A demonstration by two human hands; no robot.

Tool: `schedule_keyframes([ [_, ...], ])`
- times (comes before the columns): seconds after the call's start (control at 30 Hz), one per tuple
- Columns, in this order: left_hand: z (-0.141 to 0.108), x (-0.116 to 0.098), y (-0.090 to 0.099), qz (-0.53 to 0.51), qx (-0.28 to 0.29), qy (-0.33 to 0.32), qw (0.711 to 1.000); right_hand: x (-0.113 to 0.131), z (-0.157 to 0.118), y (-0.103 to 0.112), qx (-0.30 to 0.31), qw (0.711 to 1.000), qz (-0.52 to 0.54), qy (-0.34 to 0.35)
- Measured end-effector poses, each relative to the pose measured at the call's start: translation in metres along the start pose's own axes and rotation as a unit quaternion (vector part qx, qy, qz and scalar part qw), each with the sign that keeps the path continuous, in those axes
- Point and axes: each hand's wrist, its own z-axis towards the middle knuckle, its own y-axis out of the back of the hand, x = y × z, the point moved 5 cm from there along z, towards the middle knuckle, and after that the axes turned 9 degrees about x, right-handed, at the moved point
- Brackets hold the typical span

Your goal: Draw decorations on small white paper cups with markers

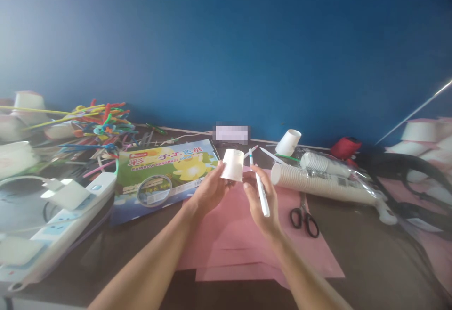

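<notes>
A white paper cup [233, 165] is upside down in my left hand [212, 183], whose fingers close on its left side and lower edge. My right hand [263, 197] grips a white marker [262, 192] with a blue band near its upper end, held beside the cup. Some right fingertips are near the cup's lower right edge; whether they touch it I cannot tell. Beneath both hands lie sheets of pink paper [229, 253]. Black-handled scissors [304, 220] rest on the paper's right side.
A coloured-paper pack [162, 178] lies left, near a white power strip [67, 225] and bunched pipe cleaners [106, 117]. At right are a wrapped stack of paper cups [325, 185], a single upturned cup [288, 142] and a red object [346, 147]. A blue wall [226, 51] stands behind.
</notes>
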Motion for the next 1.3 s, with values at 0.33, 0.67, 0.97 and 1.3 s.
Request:
schedule_keyframes([
  [0.33, 0.001, 0.002, -0.001, 0.017, -0.001, -0.014, 1.0, 0.0, 0.001, 0.001, 0.002, 0.997, -0.067, 0.029],
  [0.67, -0.004, -0.007, -0.014, 0.009, 0.044, -0.034, 0.998, 0.001, 0.001, 0.002, -0.014, 0.999, -0.031, 0.01],
  [0.97, -0.001, -0.002, -0.004, -0.007, 0.007, -0.071, 0.997, 0.015, -0.005, 0.003, 0.04, 0.998, 0.045, 0.024],
  [1.3, -0.002, -0.005, -0.008, 0.012, -0.004, -0.07, 0.997, 0.008, -0.005, -0.002, 0.046, 0.998, 0.052, 0.012],
])
